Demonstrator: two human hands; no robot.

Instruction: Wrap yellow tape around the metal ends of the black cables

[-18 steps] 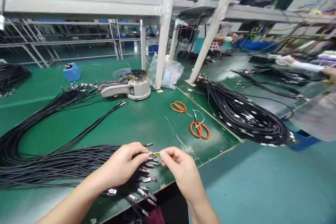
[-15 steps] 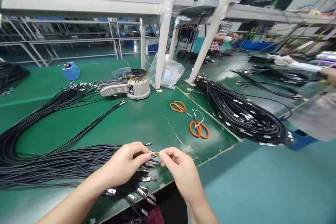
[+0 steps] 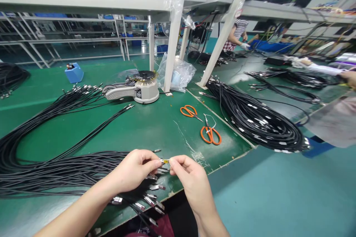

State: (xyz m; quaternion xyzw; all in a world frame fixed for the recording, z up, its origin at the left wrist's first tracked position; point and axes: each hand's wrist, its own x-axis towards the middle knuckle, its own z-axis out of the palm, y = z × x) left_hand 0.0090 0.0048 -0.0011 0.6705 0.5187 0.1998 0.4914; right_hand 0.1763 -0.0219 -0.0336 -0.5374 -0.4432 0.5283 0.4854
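My left hand (image 3: 137,168) pinches the metal end of a black cable between thumb and fingertips. A small amber-yellow piece of tape (image 3: 166,161) shows on that cable connector, in the gap between my hands. My right hand (image 3: 191,181) is closed at the other side of the tape, thumb against forefinger; its fingertips hide what exactly they grip. Beneath my left hand lies a thick bundle of black cables (image 3: 69,174), with several silver connectors (image 3: 150,200) spread at the table's front edge.
Two orange-handled scissors (image 3: 210,135) lie right of centre. Behind stands a round tape dispenser (image 3: 147,90) near a shelf post (image 3: 174,37) and a clear plastic bag (image 3: 183,74). A coiled cable bundle (image 3: 256,118) lies to the right. Co-workers' arms (image 3: 236,40) show farther back.
Both hands keep almost the same place and grip. The yellow tape between the fingertips looks slightly shifted. The view has tilted a little, and a co-worker at the back has moved an arm.
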